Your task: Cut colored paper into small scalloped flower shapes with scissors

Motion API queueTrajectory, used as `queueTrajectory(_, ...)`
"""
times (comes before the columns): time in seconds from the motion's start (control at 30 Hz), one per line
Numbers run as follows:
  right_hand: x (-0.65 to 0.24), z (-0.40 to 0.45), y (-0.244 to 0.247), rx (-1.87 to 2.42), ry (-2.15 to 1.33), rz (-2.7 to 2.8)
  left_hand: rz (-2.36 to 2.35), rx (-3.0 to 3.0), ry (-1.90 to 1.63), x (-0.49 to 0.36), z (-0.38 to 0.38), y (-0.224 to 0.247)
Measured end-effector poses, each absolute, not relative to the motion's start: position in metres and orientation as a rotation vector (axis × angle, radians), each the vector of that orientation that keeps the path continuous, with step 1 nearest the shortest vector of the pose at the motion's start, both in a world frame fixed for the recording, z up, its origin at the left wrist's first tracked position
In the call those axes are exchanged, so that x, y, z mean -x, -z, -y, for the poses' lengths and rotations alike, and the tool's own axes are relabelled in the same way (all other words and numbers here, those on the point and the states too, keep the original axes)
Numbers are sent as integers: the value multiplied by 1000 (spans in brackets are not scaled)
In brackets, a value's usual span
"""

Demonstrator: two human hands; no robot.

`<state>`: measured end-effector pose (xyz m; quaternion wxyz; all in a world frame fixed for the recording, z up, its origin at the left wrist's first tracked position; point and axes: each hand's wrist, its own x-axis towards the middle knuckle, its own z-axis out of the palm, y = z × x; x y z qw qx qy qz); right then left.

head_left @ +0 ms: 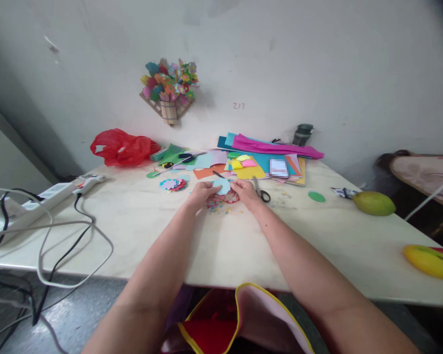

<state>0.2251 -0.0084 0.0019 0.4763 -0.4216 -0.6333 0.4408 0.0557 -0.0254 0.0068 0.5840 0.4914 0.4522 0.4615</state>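
Note:
Between my two hands is a light blue paper disc (222, 186), pinched at both sides. My left hand (204, 192) is closed on its left edge, and my right hand (244, 192) is closed on its right edge. Under the hands lies a round reddish piece with a pale middle (231, 197), partly covered. Small coloured paper scraps (221, 209) are scattered around it. Just right of my right hand, scissors with dark handles (265, 196) rest on the table. A pile of scalloped paper pieces (173, 185) in blue, pink and red sits to the left.
Coloured paper sheets (260, 169), dark-handled scissors (186, 158) and a red plastic bag (121, 147) line the back. A green oval (316, 196), a green mango (374, 203) and a yellow fruit (430, 261) lie right. Power strips (40, 196) with loose cables occupy the left.

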Motion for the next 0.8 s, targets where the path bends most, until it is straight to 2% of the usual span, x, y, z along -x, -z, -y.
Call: queueTrajectory(0.8, -224, 9, -3, 1035, -1197, 1432, -1031, -1123, -1090, -55, 24, -7)
